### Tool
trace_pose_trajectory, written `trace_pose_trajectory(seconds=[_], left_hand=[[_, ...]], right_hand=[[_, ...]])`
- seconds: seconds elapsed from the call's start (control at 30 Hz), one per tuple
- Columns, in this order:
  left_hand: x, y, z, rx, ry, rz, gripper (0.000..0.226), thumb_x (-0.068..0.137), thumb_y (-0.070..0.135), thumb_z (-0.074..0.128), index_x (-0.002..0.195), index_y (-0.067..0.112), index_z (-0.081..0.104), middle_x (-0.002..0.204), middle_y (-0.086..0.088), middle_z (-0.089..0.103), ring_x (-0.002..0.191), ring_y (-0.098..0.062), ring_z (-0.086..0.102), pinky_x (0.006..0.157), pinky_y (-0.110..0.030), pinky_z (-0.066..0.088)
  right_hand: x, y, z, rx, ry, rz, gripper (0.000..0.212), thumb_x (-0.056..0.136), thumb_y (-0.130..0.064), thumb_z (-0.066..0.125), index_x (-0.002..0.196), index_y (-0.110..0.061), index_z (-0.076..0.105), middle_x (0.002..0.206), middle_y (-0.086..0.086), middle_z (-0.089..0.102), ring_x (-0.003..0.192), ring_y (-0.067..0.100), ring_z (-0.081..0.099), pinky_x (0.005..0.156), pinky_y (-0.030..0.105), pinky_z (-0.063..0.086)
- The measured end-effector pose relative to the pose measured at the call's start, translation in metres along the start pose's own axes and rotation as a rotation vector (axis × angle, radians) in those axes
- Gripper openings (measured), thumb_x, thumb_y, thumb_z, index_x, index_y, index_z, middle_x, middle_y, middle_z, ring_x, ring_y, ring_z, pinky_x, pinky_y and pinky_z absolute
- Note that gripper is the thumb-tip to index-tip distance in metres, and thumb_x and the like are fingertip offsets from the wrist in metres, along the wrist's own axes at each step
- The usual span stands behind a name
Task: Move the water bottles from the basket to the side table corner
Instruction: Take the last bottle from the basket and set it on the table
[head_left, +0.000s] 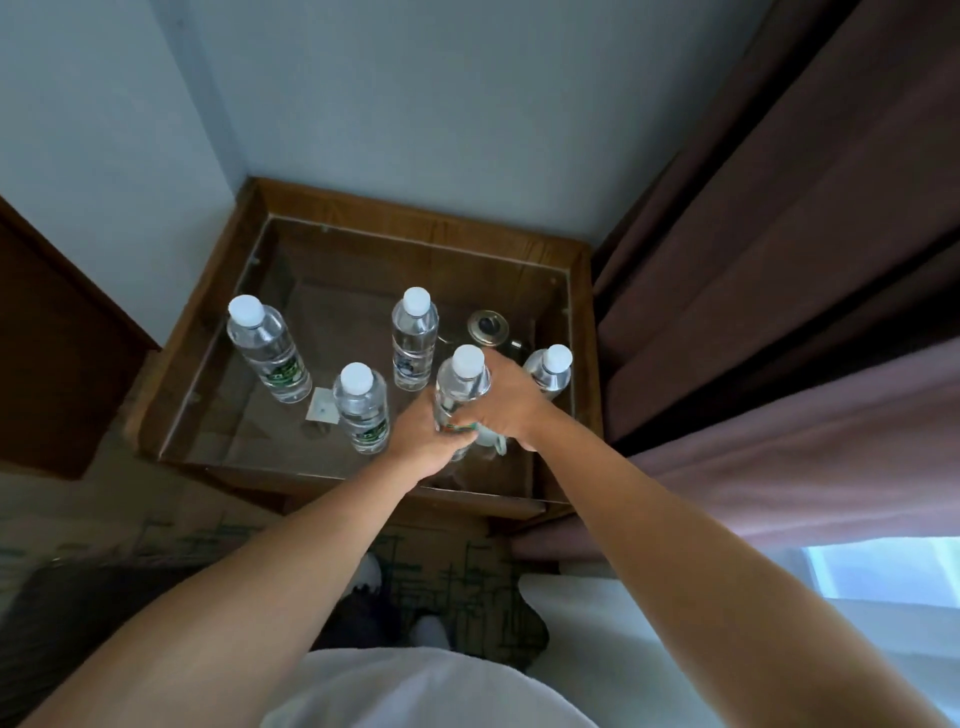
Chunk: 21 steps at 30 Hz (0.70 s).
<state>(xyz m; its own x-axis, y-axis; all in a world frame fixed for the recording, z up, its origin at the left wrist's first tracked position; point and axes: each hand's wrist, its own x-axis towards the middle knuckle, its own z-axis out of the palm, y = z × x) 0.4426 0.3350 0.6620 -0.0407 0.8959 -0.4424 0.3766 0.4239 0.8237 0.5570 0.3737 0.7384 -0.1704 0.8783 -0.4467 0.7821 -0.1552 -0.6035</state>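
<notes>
Several clear water bottles with white caps stand on the glass-topped wooden side table (363, 208). One bottle (267, 351) is at the left, one (362, 405) at the front, one (414, 340) in the middle, one (549, 370) at the right. Both hands grip a further bottle (461, 387) near the front right: my left hand (434, 444) wraps its lower body, my right hand (511, 400) holds its side. No basket is in view.
A round metal lid (488, 327) lies behind the held bottle. A small white card (322, 404) lies on the glass. Brown curtains (779, 286) hang close on the right, walls meet behind the table, and patterned carpet (457, 571) lies below.
</notes>
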Motion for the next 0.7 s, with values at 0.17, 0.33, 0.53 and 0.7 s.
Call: trace_pose_trajectory(seconds=[0.17, 0.33, 0.53, 0.7], left_hand=[[0.008, -0.005, -0.004, -0.008, -0.04, 0.005, 0.07, 0.079, 0.022, 0.083, 0.14, 0.023, 0.048, 0.139, -0.001, 0.06, 0.13, -0.023, 0.054, 0.102, -0.029, 0.039], [0.011, -0.011, -0.003, 0.046, -0.036, 0.027, 0.067, 0.08, 0.019, 0.082, 0.138, 0.02, 0.05, 0.138, -0.001, 0.06, 0.129, -0.022, 0.054, 0.097, -0.025, 0.036], [0.014, -0.017, 0.001, 0.022, -0.021, 0.04, 0.066, 0.077, 0.017, 0.084, 0.135, 0.02, 0.053, 0.133, -0.002, 0.063, 0.125, -0.021, 0.057, 0.1, -0.028, 0.041], [0.01, -0.017, -0.001, -0.001, 0.018, 0.043, 0.068, 0.073, 0.019, 0.086, 0.133, 0.023, 0.055, 0.131, 0.001, 0.064, 0.123, -0.021, 0.059, 0.101, -0.032, 0.045]], right_hand=[[0.001, -0.002, 0.006, -0.084, 0.022, 0.018, 0.063, 0.07, -0.018, 0.085, 0.126, -0.016, 0.057, 0.119, 0.003, 0.07, 0.112, 0.024, 0.064, 0.1, 0.042, 0.051], [0.0, 0.003, 0.013, 0.037, 0.047, 0.089, 0.068, 0.069, -0.01, 0.085, 0.13, -0.017, 0.056, 0.126, 0.004, 0.067, 0.12, 0.024, 0.06, 0.105, 0.042, 0.05], [0.0, 0.003, 0.016, 0.038, 0.045, 0.079, 0.062, 0.069, -0.008, 0.084, 0.126, -0.014, 0.058, 0.121, 0.009, 0.068, 0.116, 0.029, 0.063, 0.102, 0.048, 0.052], [-0.002, 0.01, 0.024, 0.129, 0.06, 0.129, 0.066, 0.068, -0.004, 0.085, 0.128, -0.018, 0.06, 0.124, 0.005, 0.067, 0.115, 0.023, 0.061, 0.1, 0.046, 0.054]])
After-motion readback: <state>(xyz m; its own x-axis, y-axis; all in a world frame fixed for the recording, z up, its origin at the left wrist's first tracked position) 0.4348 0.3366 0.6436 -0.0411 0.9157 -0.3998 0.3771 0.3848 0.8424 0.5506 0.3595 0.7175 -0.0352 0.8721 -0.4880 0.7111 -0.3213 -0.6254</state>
